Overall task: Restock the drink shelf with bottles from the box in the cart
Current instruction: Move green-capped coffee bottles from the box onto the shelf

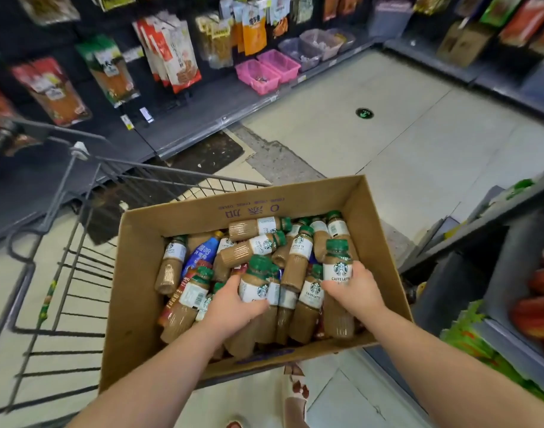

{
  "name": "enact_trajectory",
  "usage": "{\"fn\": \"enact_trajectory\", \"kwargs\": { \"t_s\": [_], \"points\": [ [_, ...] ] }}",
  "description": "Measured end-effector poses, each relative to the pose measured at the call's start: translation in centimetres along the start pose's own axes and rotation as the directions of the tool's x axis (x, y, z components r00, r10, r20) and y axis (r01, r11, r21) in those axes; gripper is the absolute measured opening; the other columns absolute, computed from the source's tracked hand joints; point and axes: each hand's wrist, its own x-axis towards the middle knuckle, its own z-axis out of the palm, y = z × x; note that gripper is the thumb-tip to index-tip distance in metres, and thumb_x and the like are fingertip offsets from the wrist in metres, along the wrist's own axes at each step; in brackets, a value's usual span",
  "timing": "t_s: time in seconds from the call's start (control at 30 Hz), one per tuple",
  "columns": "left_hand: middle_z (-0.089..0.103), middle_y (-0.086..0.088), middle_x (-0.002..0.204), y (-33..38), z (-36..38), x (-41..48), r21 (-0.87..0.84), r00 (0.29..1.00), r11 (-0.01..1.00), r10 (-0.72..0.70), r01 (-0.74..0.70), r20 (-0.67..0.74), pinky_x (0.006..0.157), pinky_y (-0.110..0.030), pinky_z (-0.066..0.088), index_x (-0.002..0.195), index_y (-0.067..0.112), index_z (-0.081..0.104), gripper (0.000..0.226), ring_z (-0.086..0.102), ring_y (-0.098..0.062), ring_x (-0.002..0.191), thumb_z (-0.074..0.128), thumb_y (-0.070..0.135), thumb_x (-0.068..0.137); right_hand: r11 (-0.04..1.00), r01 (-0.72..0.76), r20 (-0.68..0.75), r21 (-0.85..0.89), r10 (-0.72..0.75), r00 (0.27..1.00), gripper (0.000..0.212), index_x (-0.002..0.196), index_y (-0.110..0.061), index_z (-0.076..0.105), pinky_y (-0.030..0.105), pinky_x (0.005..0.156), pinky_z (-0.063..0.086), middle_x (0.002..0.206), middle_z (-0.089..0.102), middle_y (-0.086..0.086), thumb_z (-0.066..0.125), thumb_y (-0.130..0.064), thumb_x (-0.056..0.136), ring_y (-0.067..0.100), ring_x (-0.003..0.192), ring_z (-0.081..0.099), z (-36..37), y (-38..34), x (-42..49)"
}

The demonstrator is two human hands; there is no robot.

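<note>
Cart: the wire cart [172, 172] stands in the aisle, carrying the box.
Box: the cardboard box [135, 288] is heaped with coffee bottles [295, 267]. By my read, the restock has barely begun.
Left hand: the left hand [233, 307] is down in the pile, fingers curled round a latte bottle [253, 288].
Right hand: the right hand [354, 288] has its fingers wrapped round a second bottle [337, 273] at the box's right side.
Remaining: nearly everything!

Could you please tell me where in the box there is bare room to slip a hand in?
The box is barest along its left wall, beside the leftmost bottle, and in the near-left corner. The middle and right are crowded: bottles lie piled there, where the left hand and right hand each grip one.
</note>
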Motion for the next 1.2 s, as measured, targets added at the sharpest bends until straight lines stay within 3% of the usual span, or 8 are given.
{"fn": "enact_trajectory", "kwargs": {
  "t_s": [0.1,0.27,0.47,0.57,0.67,0.77,1.03,1.2],
  "points": [
    [0.056,0.019,0.085,2.2,-1.3,-1.5,-0.029,0.996,0.996,0.090,-0.090,-0.002,0.064,-0.022,0.040,0.093,0.032,0.047,0.039,0.054,-0.004,0.078,0.077,0.035,0.069,0.997,0.064,-0.063,0.048,-0.061,0.996,0.054,0.112,-0.016,0.044,0.030,0.072,0.046,0.105,0.058,0.005,0.074,-0.034,0.071,0.019,0.087,0.056,-1.4,-1.3,-3.0],
    [0.059,0.019,0.081,5.9,-2.0,-4.2,-0.088,0.964,0.961,0.265,-0.261,0.034,0.055,-0.011,0.039,0.081,0.032,0.050,0.031,0.054,0.005,0.072,0.079,0.029,0.070,0.990,0.114,-0.204,0.077,-0.096,0.974,0.048,0.106,-0.024,0.041,0.025,0.059,0.041,0.082,0.051,-0.012,0.072,-0.038,0.072,0.007,0.072,0.051,-3.8,-2.0,-8.1],
    [0.063,0.008,0.090,9.3,0.6,-7.0,-0.134,0.926,0.930,0.358,-0.343,0.117,0.062,-0.025,0.047,0.093,0.028,0.056,0.032,0.061,-0.010,0.080,0.077,0.031,0.070,0.982,0.101,-0.343,0.161,-0.041,0.938,0.053,0.106,-0.029,0.040,0.029,0.067,0.047,0.087,0.055,-0.012,0.073,-0.042,0.067,0.009,0.078,0.057,-6.3,0.5,-13.6],
    [0.059,0.010,0.086,11.0,2.7,-9.2,-0.097,0.894,0.908,0.419,-0.408,0.161,0.057,-0.021,0.042,0.095,0.026,0.054,0.033,0.056,-0.005,0.076,0.076,0.030,0.072,0.981,0.070,-0.403,0.180,0.008,0.915,0.054,0.108,-0.025,0.043,0.030,0.071,0.049,0.096,0.060,-0.005,0.073,-0.043,0.067,0.015,0.084,0.060,-7.7,2.8,-16.5],
    [0.058,0.011,0.085,12.7,5.1,-11.8,-0.099,0.864,0.886,0.463,-0.452,0.199,0.058,-0.021,0.043,0.096,0.026,0.054,0.033,0.057,-0.006,0.076,0.076,0.032,0.072,0.976,0.053,-0.447,0.210,0.048,0.893,0.057,0.113,-0.022,0.045,0.031,0.072,0.049,0.101,0.061,-0.004,0.073,-0.044,0.068,0.016,0.088,0.060,-9.5,5.3,-19.3],
    [0.054,0.021,0.080,14.4,7.6,-14.8,-0.112,0.818,0.849,0.527,-0.516,0.231,0.054,-0.015,0.035,0.087,0.032,0.052,0.029,0.049,0.006,0.072,0.076,0.031,0.071,0.970,0.056,-0.496,0.237,0.071,0.866,0.052,0.106,-0.025,0.044,0.030,0.067,0.046,0.098,0.060,-0.007,0.073,-0.046,0.068,0.013,0.085,0.057,-11.4,8.1,-22.1],
    [0.062,0.013,0.084,18.4,17.2,-25.4,-0.229,0.683,0.775,0.629,-0.589,0.371,0.051,-0.015,0.041,0.089,0.029,0.057,0.025,0.057,0.002,0.074,0.075,0.023,0.073,0.948,0.022,-0.620,0.318,0.191,0.761,0.045,0.101,-0.026,0.044,0.029,0.067,0.042,0.085,0.054,-0.015,0.072,-0.042,0.070,0.011,0.080,0.055,-16.5,19.0,-32.4],
    [0.065,0.003,0.094,19.8,26.1,-36.4,-0.256,0.594,0.738,0.661,-0.624,0.458,0.066,-0.025,0.047,0.098,0.023,0.061,0.028,0.060,-0.009,0.082,0.075,0.024,0.075,0.929,0.013,-0.689,0.371,0.266,0.674,0.039,0.093,-0.027,0.045,0.031,0.067,0.048,0.085,0.059,-0.013,0.073,-0.041,0.070,0.008,0.078,0.058,-20.4,28.7,-42.4]
  ]
}}
